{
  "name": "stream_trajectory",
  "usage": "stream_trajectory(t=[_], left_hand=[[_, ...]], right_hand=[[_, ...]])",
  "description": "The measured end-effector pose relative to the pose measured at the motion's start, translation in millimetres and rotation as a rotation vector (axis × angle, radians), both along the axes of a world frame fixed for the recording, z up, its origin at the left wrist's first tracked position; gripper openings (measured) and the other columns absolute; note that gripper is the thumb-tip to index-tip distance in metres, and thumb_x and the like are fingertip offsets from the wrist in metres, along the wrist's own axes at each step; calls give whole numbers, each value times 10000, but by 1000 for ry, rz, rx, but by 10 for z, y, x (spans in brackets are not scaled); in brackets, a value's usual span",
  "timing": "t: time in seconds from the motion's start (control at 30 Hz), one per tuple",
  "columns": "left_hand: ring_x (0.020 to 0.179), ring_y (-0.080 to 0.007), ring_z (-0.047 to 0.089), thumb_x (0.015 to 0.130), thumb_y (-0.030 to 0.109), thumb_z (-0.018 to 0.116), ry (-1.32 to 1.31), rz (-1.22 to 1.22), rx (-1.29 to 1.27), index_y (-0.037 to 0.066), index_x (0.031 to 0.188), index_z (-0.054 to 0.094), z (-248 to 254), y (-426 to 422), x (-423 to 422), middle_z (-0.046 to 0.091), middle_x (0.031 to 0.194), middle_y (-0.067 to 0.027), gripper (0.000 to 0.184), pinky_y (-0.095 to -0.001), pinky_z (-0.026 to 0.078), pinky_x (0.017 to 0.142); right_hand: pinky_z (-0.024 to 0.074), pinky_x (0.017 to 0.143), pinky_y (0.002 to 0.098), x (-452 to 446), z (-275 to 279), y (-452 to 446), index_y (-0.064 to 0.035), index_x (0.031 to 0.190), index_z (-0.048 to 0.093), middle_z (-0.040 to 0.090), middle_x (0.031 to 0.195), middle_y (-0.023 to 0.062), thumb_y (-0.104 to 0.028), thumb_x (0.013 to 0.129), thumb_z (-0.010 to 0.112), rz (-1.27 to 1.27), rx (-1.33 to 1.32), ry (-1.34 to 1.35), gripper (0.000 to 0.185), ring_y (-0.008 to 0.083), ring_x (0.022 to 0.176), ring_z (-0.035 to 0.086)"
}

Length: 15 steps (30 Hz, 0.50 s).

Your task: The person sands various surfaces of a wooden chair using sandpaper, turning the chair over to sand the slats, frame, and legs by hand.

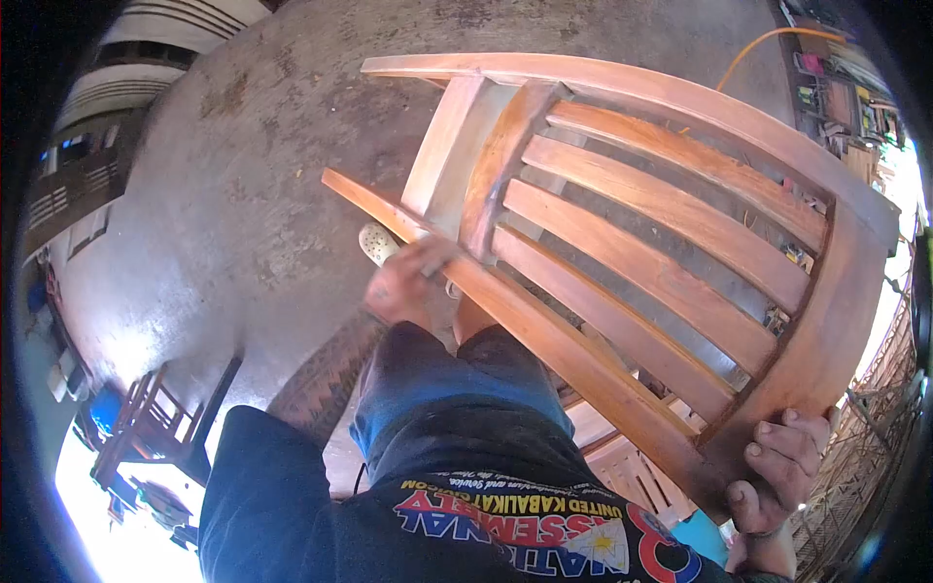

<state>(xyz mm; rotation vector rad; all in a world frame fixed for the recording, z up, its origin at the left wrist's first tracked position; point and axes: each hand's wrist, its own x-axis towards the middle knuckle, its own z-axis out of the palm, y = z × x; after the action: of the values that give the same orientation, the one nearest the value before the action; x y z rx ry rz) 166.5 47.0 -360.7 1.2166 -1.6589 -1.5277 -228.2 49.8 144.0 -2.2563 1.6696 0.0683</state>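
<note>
A slatted wooden frame, like a chair back, is tilted in front of my body, with several slats between two long side rails. My right hand has its fingers curled over the frame's wide end piece at the lower right. On the near side rail, toward its narrow end, lies my left hand, blurred by motion. Whether its fingers are closed, or hold anything, is too smeared to tell. A pale clog with holes shows just beyond that hand.
Dark wooden furniture stands at the lower left, and more slatted pieces at the upper left. An orange hose curves over the concrete floor at the upper right. Another slatted wooden piece lies below the frame.
</note>
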Motion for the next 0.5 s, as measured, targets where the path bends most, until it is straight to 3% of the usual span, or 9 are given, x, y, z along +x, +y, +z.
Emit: stream_trajectory(t=[0.07,0.2,0.23,0.3,0.37,0.4,0.47,0.5], left_hand=[[1260,-319,692,916,-31,688,-33,11,31,109,1376,747,-59,-228,98,691,1414,-135,484,-369,558,1102],[1269,-307,680,997,-14,649,53,66,-14,83,1345,751,518,22,-421,704,1368,-116,376,-357,557,1092],[1288,-295,665,997,-26,640,21,28,-106,73,1308,771,609,-5,-422,708,1348,-109,351,-357,558,1086],[1303,-274,649,962,-49,646,44,8,-54,67,1236,806,555,-61,-373,719,1306,-103,338,-359,561,1073],[1293,-257,647,891,-72,674,153,39,235,74,1168,837,216,-265,-180,731,1260,-104,354,-365,562,1058],[1255,-284,663,837,-62,679,33,-39,76,97,1184,838,254,-352,-141,723,1272,-126,414,-375,554,1062],[1248,-311,658,860,-18,680,49,73,208,108,1278,794,498,-137,-328,702,1314,-137,451,-396,538,1084],[1243,-320,657,869,9,681,78,33,130,108,1314,774,695,-88,-437,696,1326,-139,465,-410,530,1094]], right_hand=[[427,1086,588,-27,25,39,-130,964,752,738,1050,86,-486,874,763,-1,4,-2,368,371,1077,620],[389,1135,619,-94,40,69,-129,969,751,738,1062,83,-477,860,764,27,21,-21,365,380,1101,623],[389,1134,620,-82,37,65,-129,970,752,739,1065,84,-477,857,765,15,13,-18,366,382,1101,623],[390,1132,623,-33,35,60,-130,972,753,742,1071,87,-476,853,767,-5,-5,-9,367,385,1101,623],[391,1134,621,-43,34,58,-131,976,758,746,1085,95,-477,851,767,-22,23,-23,368,394,1103,625],[391,1134,619,-46,30,49,-132,978,761,748,1092,99,-477,850,767,-28,37,-33,369,398,1104,626],[394,1133,605,-17,23,2,-132,985,766,756,1093,107,-473,845,771,-4,6,-9,369,395,1090,637],[396,1132,597,7,20,-9,-132,988,769,761,1094,111,-471,843,773,3,-4,3,369,393,1083,642]])
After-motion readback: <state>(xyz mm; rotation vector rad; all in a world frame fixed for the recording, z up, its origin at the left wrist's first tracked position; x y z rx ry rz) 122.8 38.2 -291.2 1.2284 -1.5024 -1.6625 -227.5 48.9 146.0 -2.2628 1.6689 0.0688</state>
